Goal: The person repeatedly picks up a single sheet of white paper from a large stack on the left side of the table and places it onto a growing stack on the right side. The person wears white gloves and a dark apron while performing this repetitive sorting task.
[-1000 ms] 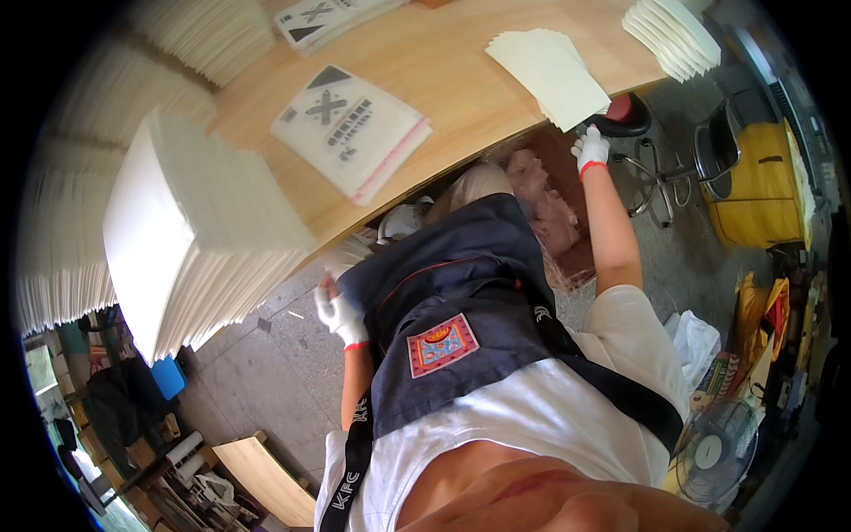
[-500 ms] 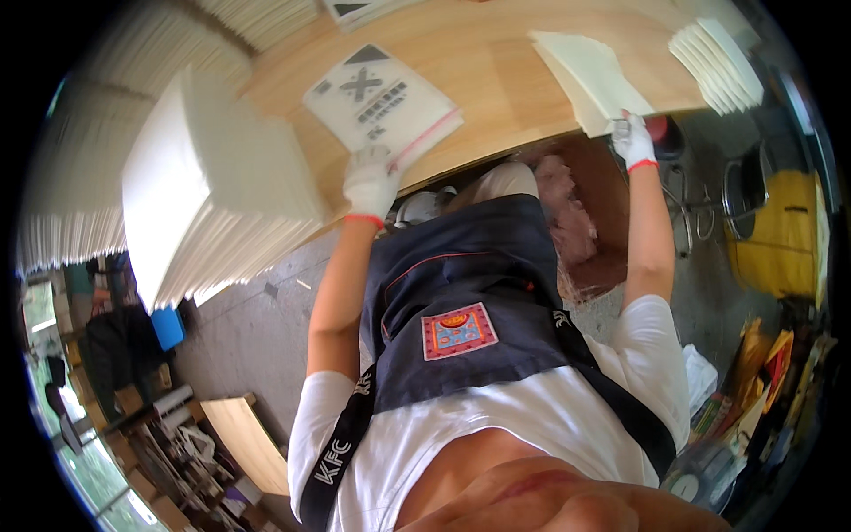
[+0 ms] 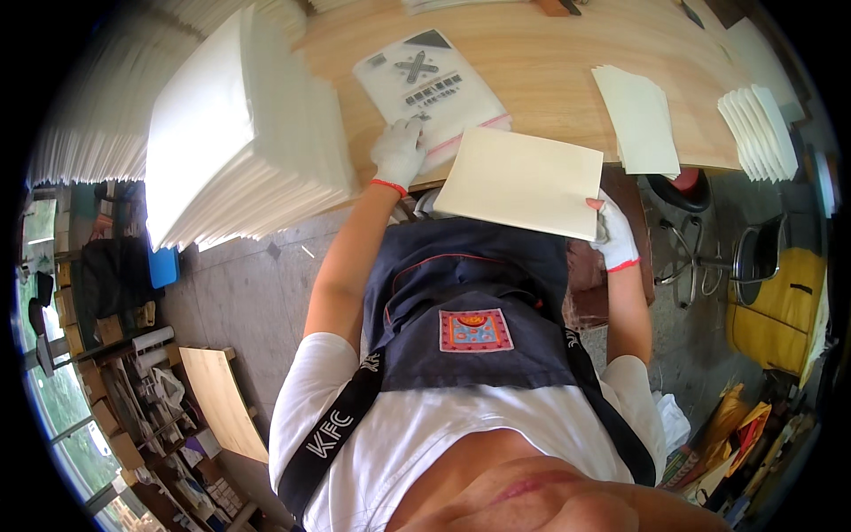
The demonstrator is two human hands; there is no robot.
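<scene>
My right hand, in a white glove with red cuff and bare thumb tip, grips the right edge of a cream paper booklet. The booklet hangs tilted over the table's front edge, its far left corner overlapping a pile of clear plastic bags with dark print and a pink strip. My left hand, gloved alike, has its fingers bent on the near left edge of these bags; its fingertips are partly hidden. A fanned pile of cream booklets lies to the right on the table.
A tall stack of white paper stands at the table's left, with more stacks behind. Several folded white pieces lie fanned at the right end of the wooden table. A chair and a yellow bag are on the right.
My right hand has brought a booklet from the right-hand pile leftward, in front of me. My left hand stays at the plastic bags. The whole view has shifted a little.
</scene>
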